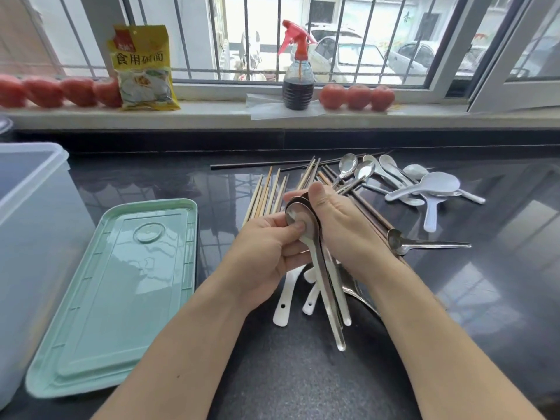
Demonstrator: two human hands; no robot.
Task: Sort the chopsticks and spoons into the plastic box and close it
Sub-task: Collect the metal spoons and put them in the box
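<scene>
Shiny metal spoons (306,225) are held stacked by the left hand (266,253) and right hand (342,225), above open table (303,374), beside the green lid (121,295).

Daylight is coming through a barred window (303,37) above a pale sill (212,115); below the sill, a glossy black counter (500,283) is reflecting it.
</scene>
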